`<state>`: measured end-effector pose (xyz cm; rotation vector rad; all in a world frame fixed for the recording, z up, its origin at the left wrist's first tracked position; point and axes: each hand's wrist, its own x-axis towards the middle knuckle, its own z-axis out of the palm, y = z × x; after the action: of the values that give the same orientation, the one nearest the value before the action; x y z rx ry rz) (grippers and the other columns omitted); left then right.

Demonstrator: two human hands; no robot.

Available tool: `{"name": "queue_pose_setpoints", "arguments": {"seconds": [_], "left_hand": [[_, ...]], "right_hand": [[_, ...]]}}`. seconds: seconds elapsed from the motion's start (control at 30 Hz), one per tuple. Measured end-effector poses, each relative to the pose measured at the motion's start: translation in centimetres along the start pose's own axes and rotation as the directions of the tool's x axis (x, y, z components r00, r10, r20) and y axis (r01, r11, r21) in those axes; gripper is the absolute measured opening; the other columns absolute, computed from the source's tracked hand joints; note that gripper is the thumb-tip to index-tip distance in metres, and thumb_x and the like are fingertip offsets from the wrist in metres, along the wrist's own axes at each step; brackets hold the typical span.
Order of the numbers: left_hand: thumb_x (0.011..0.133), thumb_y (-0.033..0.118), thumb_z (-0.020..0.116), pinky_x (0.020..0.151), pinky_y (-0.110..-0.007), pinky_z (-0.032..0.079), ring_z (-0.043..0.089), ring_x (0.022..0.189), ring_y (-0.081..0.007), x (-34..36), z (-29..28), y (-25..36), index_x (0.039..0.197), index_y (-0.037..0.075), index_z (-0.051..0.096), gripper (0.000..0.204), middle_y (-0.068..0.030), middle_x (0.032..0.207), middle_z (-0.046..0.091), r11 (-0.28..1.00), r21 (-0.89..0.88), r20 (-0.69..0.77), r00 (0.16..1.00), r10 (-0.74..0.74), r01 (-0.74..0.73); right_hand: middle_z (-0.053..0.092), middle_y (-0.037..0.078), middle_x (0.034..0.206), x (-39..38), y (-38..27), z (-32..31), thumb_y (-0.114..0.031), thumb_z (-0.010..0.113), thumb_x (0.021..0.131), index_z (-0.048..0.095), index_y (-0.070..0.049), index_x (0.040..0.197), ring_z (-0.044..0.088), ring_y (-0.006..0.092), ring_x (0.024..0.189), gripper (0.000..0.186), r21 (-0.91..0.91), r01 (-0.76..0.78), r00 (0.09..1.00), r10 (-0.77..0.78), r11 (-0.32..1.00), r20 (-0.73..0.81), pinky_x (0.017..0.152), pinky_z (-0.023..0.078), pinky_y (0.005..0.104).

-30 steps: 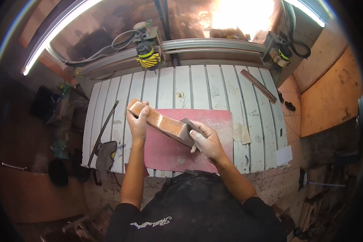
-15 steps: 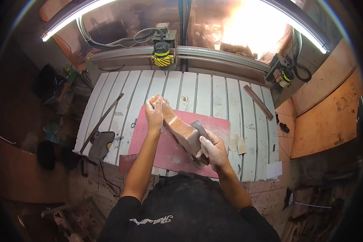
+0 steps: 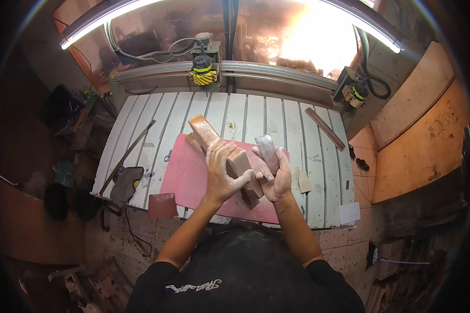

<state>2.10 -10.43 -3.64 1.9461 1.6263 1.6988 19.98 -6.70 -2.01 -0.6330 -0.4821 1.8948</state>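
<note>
Wooden block [image 3: 222, 148], long and brown, lies angled on a red mat [image 3: 185, 177], its near end under the left hand [image 3: 222, 175], which is closed over it. Right hand [image 3: 277, 177], just beside, grips a grey sanding block [image 3: 267, 151] upright against the wood. Mat rests on a slatted white table [image 3: 245, 115]. White paper slip [image 3: 349, 213] at the right table edge.

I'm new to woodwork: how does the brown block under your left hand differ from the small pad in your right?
The wooden block is long, reddish-brown and pressed down by the left hand. The sanding pad is short, greyish and lifted in the right hand. Both sit over the red mat.
</note>
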Motion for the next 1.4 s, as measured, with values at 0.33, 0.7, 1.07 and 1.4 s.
{"name": "queue_pose_setpoints", "arguments": {"seconds": [0.33,0.7,1.07,1.4], "left_hand": [[0.076,0.036,0.091,0.124,-0.064,0.03,0.057,0.138,-0.0401,0.7,-0.8,-1.3,0.139,0.002,0.061,0.078,-0.019,0.14,0.065,0.997,0.073,0.16,0.986,-0.048,0.037],[0.066,0.041,0.099,0.128,-0.058,0.027,0.036,0.149,-0.0471,-2.0,0.5,1.6,0.156,0.004,0.035,0.117,-0.025,0.152,0.042,0.995,0.033,0.039,0.995,-0.093,0.091],[0.103,0.022,0.059,0.107,-0.053,0.044,0.067,0.11,-0.0367,1.5,-0.8,-0.6,0.108,0.001,0.069,0.024,-0.0171,0.107,0.072,0.998,-0.064,0.015,1.0,-0.006,0.007],[0.104,0.033,0.042,0.072,-0.049,0.052,0.066,0.071,-0.0405,6.4,-0.2,-3.3,0.078,-0.001,0.069,0.051,-0.022,0.077,0.068,0.964,-0.221,0.351,0.934,-0.065,0.15]], "right_hand": [[0.069,-0.002,0.106,-1.3,-1.9,-5.0,-0.026,0.057,0.112,0.06,-0.012,0.143,0.051,0.0036,0.065,0.034,-0.093,-0.023,0.999,0.019,0.995,-0.046,0.066,0.056,0.0279],[0.063,-0.005,0.091,-1.4,-0.1,-6.9,-0.018,0.063,0.106,0.064,-0.013,0.117,0.064,0.0096,0.074,0.012,-0.135,-0.116,0.993,0.115,0.984,-0.014,0.073,0.059,0.0327],[0.071,0.006,0.103,-2.5,-1.5,-3.0,-0.009,0.054,0.1,0.066,-0.005,0.118,0.065,0.0149,0.08,0.022,-0.42,-0.075,0.997,0.055,0.904,-0.059,0.077,0.055,0.0333],[0.067,0.012,0.098,-0.6,0.6,0.6,-0.002,0.076,0.093,0.071,-0.002,0.104,0.066,0.025,0.092,0.012,-0.763,0.585,0.804,-0.319,0.275,0.501,0.085,0.053,0.0374]]}}
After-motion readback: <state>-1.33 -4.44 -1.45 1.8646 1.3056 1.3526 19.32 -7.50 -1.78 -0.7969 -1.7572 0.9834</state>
